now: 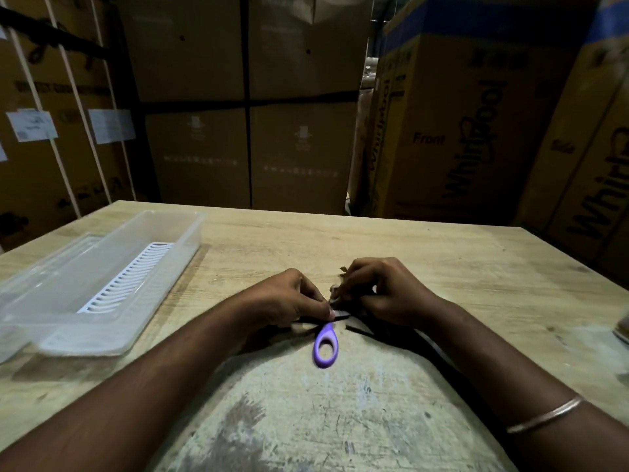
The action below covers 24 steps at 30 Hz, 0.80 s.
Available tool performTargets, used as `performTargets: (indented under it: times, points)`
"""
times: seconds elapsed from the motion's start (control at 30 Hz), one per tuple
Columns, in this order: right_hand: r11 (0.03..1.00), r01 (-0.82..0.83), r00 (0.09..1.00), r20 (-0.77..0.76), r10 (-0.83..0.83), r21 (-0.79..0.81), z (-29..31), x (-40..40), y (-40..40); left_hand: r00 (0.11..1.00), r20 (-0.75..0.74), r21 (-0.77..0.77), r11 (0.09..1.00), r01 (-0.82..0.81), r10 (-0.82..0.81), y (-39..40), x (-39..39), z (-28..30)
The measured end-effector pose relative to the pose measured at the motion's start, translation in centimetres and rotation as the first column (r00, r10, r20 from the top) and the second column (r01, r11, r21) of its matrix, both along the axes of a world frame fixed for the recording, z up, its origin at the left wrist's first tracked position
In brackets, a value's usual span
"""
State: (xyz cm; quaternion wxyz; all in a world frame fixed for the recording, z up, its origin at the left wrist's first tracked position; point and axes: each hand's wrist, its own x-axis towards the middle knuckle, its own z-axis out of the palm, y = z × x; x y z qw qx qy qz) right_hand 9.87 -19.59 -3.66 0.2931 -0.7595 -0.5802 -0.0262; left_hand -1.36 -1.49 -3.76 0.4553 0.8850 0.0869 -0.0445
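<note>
A small tool with a purple loop handle [325,345] lies on the wooden table [442,267], its loop toward me. My left hand [289,298] pinches the tool's pale upper end between thumb and forefinger. My right hand [384,291] is curled round a small brownish, crumpled thing [337,294] just right of the tool. Most of that thing is hidden by the fingers. A thin dark strip [360,330] runs out from under the hands across the table.
A clear plastic tray [170,264] with a white slotted insert [126,281] lies at the left. Tall cardboard boxes [459,131] stand close behind and right of the table. A dark object [623,327] shows at the right edge. A worn pale patch marks the near table.
</note>
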Motion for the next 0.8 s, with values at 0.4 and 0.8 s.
performTargets:
  times: [0.4,0.8]
  points:
    - [0.995,-0.023,0.997,0.07,0.03,-0.1,0.6,-0.3,0.9,1.0,0.003,0.002,1.0,-0.009,0.009,-0.2,-0.1,0.1]
    - [0.994,0.01,0.996,0.087,-0.001,-0.106,0.7,-0.5,1.0,1.0,-0.002,0.002,1.0,-0.01,0.01,0.0,-0.1,0.2]
